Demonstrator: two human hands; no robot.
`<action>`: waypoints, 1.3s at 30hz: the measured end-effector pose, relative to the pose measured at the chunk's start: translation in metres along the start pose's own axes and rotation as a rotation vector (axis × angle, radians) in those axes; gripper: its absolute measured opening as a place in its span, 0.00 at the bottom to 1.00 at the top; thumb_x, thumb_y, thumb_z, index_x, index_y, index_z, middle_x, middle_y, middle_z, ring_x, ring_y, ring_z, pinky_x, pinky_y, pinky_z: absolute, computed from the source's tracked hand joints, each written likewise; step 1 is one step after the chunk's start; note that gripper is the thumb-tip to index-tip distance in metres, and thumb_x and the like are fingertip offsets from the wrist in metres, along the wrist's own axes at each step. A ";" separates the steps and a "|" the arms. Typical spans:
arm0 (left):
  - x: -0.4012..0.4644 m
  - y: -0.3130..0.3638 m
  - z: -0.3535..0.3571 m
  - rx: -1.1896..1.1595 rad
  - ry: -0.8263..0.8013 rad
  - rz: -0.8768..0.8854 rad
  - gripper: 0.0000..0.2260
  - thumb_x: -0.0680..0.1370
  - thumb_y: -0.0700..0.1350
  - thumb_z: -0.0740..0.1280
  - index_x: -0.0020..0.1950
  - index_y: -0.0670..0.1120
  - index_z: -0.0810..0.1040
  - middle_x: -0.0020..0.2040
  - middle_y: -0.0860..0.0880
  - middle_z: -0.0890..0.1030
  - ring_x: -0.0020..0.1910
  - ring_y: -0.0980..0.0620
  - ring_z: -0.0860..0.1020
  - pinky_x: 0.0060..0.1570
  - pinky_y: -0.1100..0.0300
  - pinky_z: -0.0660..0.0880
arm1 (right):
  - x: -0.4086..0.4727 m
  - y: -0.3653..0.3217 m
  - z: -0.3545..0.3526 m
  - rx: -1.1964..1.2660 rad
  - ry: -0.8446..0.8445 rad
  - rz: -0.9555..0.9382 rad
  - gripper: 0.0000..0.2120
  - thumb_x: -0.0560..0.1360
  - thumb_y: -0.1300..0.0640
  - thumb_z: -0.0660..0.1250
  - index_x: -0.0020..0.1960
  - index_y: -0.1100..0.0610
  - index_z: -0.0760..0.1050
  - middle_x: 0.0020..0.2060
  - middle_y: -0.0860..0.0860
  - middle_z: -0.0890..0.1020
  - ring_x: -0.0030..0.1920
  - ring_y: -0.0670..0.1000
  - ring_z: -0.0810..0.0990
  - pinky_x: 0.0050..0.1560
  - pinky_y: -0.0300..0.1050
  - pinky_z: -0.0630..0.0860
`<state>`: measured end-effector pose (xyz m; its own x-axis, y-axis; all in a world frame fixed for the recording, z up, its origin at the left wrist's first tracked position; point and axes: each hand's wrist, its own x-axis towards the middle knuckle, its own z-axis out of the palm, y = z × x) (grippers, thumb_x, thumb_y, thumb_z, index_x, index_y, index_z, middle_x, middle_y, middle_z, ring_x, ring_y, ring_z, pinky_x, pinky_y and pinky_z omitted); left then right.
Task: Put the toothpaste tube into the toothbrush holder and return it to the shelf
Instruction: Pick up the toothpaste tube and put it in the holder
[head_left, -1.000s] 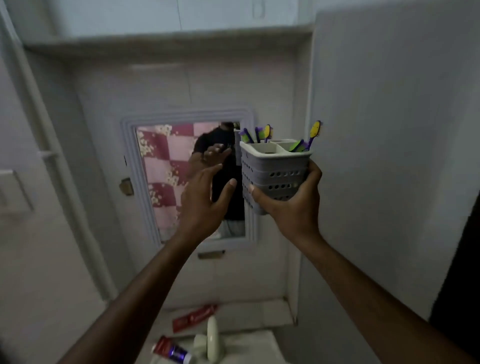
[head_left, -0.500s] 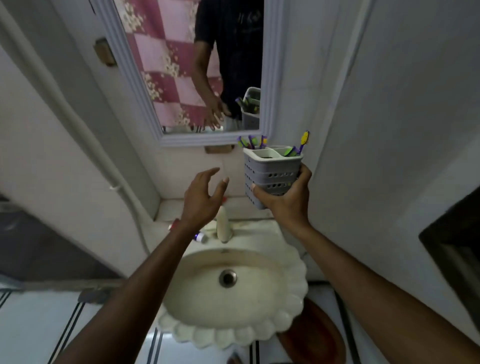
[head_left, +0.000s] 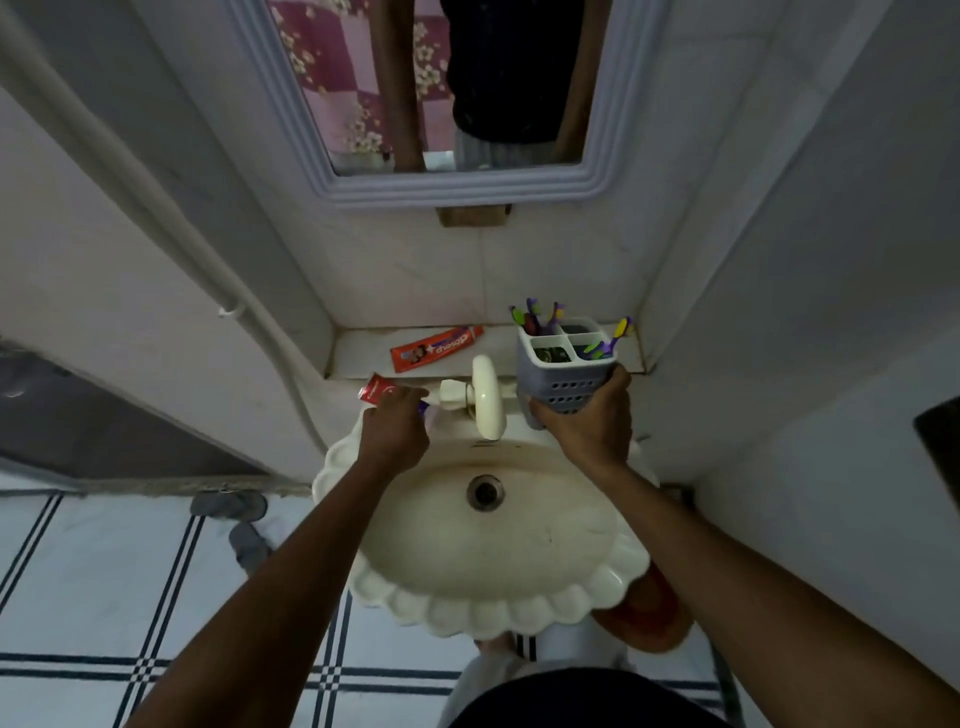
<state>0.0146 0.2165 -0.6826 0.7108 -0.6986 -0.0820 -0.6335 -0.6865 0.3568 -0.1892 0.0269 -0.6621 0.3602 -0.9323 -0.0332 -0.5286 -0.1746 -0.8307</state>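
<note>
Our left hand (head_left: 392, 434) closes over the toothpaste tube (head_left: 378, 388) at the basin's (head_left: 519, 618) back-left rim; we judge it light, soft and glossy, best pinched mid-body. Our right hand (head_left: 587, 426) clamps the stiff, perforated plastic toothbrush holder (head_left: 566, 366) above the basin's back-right rim.

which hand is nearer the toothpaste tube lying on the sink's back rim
Left. The left hand is on the toothpaste tube, fingers over its cap end. The right hand is across the tap, holding the toothbrush holder.
</note>
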 end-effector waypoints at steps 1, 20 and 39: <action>0.003 -0.006 0.002 0.073 -0.034 0.029 0.19 0.77 0.38 0.73 0.68 0.44 0.81 0.67 0.43 0.82 0.65 0.41 0.79 0.60 0.46 0.76 | 0.000 0.003 0.004 -0.009 -0.001 0.011 0.61 0.57 0.37 0.90 0.78 0.59 0.63 0.70 0.56 0.80 0.66 0.61 0.83 0.53 0.49 0.80; -0.008 -0.010 -0.043 -0.511 -0.136 -0.327 0.24 0.83 0.69 0.58 0.67 0.50 0.72 0.47 0.42 0.83 0.33 0.47 0.83 0.30 0.54 0.80 | -0.018 0.013 0.018 0.095 -0.116 0.008 0.67 0.59 0.29 0.86 0.83 0.48 0.50 0.78 0.54 0.74 0.75 0.57 0.78 0.68 0.58 0.83; 0.050 0.193 -0.126 0.202 -0.115 0.324 0.24 0.74 0.53 0.79 0.68 0.54 0.80 0.60 0.50 0.85 0.56 0.47 0.82 0.55 0.50 0.81 | -0.016 0.015 -0.012 0.288 -0.234 0.074 0.56 0.57 0.34 0.90 0.75 0.49 0.66 0.65 0.44 0.83 0.61 0.42 0.85 0.60 0.44 0.86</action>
<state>-0.0333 0.0741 -0.5008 0.4326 -0.8957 -0.1027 -0.8750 -0.4446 0.1916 -0.2118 0.0351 -0.6676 0.5126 -0.8355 -0.1977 -0.3339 0.0182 -0.9424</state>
